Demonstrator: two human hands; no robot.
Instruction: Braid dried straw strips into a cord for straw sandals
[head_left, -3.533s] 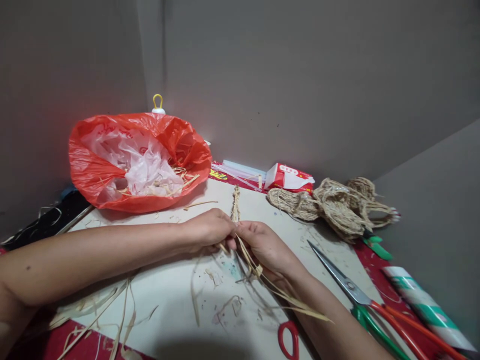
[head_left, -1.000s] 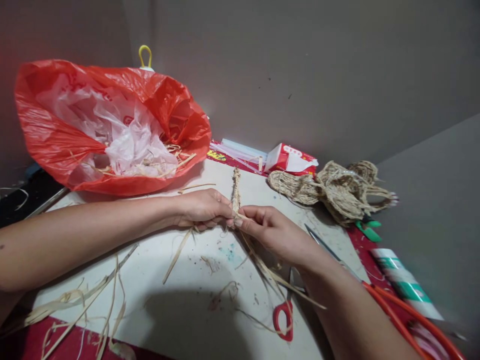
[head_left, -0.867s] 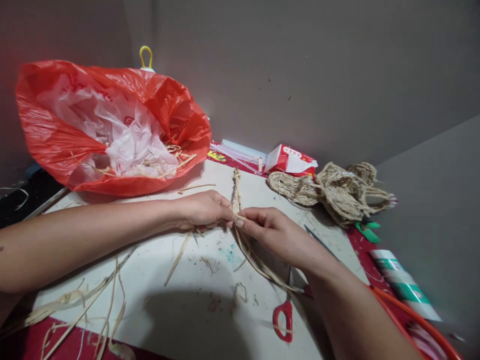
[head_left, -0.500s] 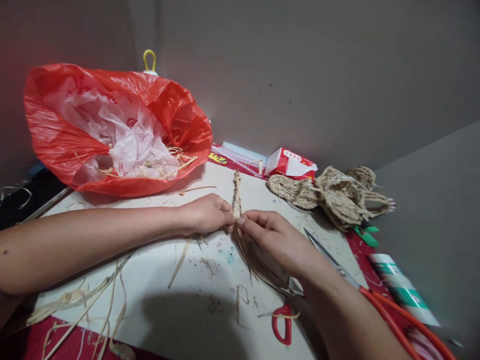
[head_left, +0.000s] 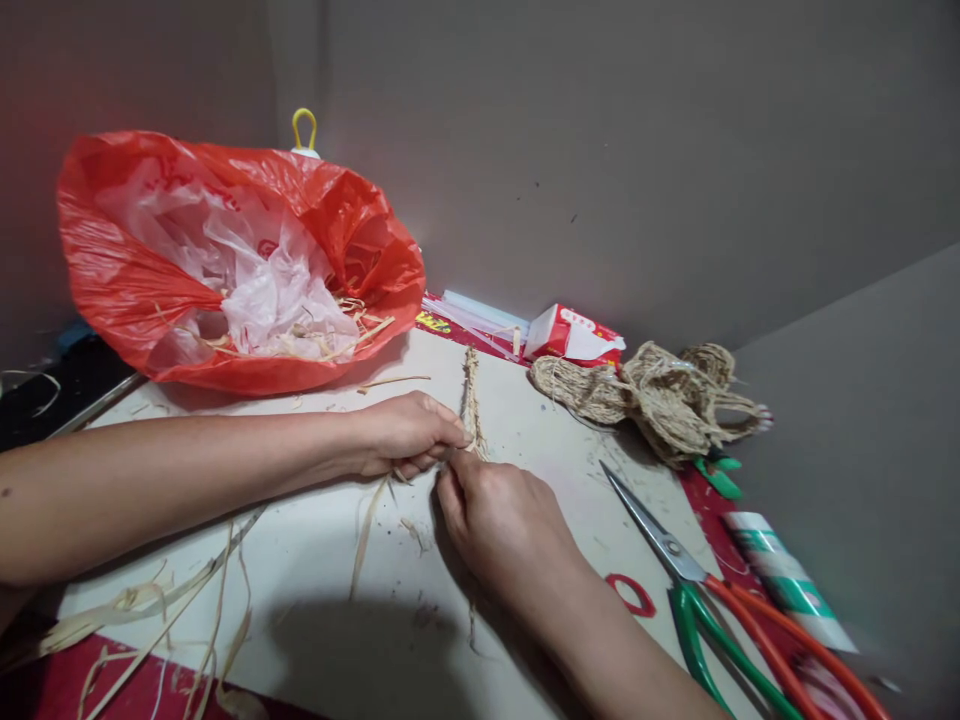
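Note:
A narrow straw braid [head_left: 470, 395] lies on the white board, its finished length pointing away from me. My left hand [head_left: 412, 432] comes in from the left and pinches the braid's near end between thumb and fingers. Right against it, my right hand [head_left: 502, 510] is turned back-up, with fingers curled closed at the same end. The straw strands in those fingers are mostly hidden under the hand. A few loose straw strips [head_left: 367, 535] hang or lie below my left hand.
A red plastic bag [head_left: 247, 375] with straw scraps stands at back left. To the right lie coiled braided cord [head_left: 660, 400], a red tissue pack [head_left: 574, 335], large scissors [head_left: 675, 555] and a green-white roll [head_left: 787, 580]. More straw strips [head_left: 135, 610] lie at front left.
My right hand has turned over, knuckles up, and shifted left and nearer across the braid's end. The strands trailing to the right are now hidden. More of the scissors shows.

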